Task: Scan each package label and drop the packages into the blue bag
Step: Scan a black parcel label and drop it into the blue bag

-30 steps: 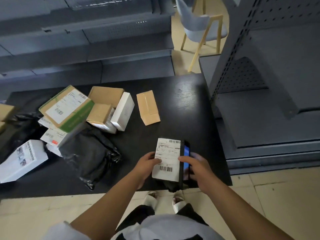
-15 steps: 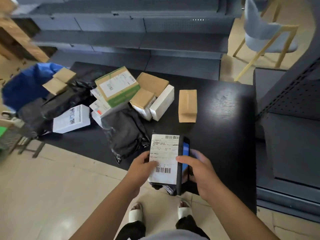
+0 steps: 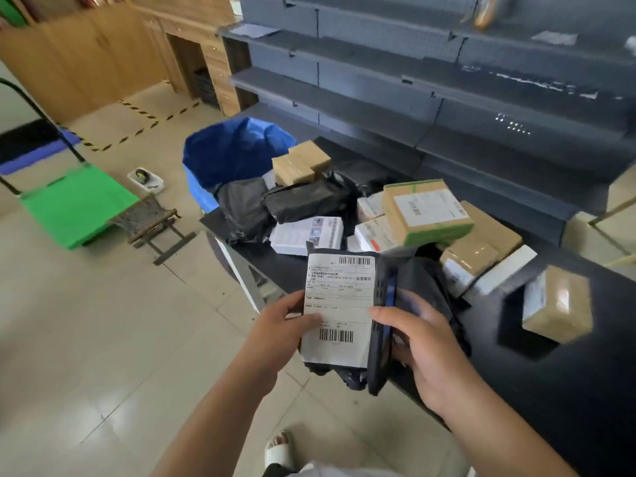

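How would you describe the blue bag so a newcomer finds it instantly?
Look at the far left end of the black table, beyond the piled parcels. The blue bag stands open on the floor there, the only large bright blue thing beside the black mailers.

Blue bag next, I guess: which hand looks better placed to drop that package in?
Probably the left hand. It already grips the package by its left edge, and the blue bag stands ahead on the left. The right hand is holding the scanner.
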`<state>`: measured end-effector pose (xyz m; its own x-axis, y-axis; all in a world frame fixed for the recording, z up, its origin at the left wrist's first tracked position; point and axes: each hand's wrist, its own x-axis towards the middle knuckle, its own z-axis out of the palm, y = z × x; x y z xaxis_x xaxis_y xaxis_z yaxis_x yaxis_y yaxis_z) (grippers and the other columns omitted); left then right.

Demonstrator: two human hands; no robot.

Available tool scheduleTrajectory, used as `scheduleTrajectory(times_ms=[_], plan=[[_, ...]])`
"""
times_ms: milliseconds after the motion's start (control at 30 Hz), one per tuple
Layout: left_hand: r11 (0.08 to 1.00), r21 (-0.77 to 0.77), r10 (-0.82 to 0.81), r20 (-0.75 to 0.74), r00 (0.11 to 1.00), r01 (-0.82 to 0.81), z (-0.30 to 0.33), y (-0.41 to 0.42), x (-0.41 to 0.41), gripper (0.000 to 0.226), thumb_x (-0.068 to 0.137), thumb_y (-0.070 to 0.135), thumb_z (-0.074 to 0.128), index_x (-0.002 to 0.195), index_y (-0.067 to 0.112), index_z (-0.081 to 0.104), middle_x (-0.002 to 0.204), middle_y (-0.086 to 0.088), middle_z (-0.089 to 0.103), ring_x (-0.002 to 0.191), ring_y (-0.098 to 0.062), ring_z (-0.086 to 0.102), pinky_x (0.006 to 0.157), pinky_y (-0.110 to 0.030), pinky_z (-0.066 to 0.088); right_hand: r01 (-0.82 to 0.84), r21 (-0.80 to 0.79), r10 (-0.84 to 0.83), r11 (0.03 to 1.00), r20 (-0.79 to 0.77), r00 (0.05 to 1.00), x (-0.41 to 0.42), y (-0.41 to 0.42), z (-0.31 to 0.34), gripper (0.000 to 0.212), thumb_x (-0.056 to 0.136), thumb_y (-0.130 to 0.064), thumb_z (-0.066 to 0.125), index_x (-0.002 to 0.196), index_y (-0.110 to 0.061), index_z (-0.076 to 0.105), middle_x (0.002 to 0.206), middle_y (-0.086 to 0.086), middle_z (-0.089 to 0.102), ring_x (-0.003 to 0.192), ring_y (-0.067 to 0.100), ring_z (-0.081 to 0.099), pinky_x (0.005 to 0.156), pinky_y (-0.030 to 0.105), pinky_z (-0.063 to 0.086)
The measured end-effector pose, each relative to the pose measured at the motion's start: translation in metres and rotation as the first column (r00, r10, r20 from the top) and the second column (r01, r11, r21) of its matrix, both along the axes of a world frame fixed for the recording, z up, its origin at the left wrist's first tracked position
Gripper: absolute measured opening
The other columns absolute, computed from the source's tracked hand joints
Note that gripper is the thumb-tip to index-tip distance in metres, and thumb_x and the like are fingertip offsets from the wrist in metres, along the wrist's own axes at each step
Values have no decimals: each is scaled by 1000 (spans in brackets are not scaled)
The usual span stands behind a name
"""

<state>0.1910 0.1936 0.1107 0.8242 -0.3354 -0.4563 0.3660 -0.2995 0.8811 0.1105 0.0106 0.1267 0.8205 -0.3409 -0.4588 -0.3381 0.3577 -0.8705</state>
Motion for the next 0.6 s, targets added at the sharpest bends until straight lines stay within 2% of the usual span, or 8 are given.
scheduleTrajectory(times_ms=[100,167,300,400,600], plan=[[999,-24,43,0,999,-43,-1,50,36,38,95,0,59,118,26,73,104,5,78,94,-21,75,70,-28,52,-38,-46,38,998,2,999,39,51,1,29,84,-7,74,111,-18,73,105,3,80,100,29,75,94,51,57],[997,-43,66,5,998,-65,1,80,58,37,95,-2,59,116,25,74,101,6,79,90,-18,75,69,-27,52,-56,-61,57,997,2,998,63,83,3,30,84,-9,74,112,-19,73,105,1,80,101,27,75,98,53,55],[993,-50,106,2,994,-106,-2,123,98,36,95,0,60,115,25,75,102,2,79,92,-27,74,72,-36,54,-121,-81,120,989,-15,993,104,121,6,32,85,-16,76,115,-24,72,108,-2,79,104,24,74,98,52,54],[991,-50,120,-7,993,-120,-6,145,130,35,95,4,60,115,28,76,103,3,78,91,-22,73,67,-27,50,-143,-83,142,986,-27,990,142,141,7,28,86,-13,74,112,-23,74,107,-1,79,103,25,74,96,49,55],[988,-2,152,9,988,-152,-11,182,224,39,93,3,58,114,32,75,100,6,79,80,-13,69,66,-25,47,-188,-38,188,981,-11,982,247,178,-5,29,84,-7,74,110,-17,74,103,3,80,100,26,75,85,41,55]])
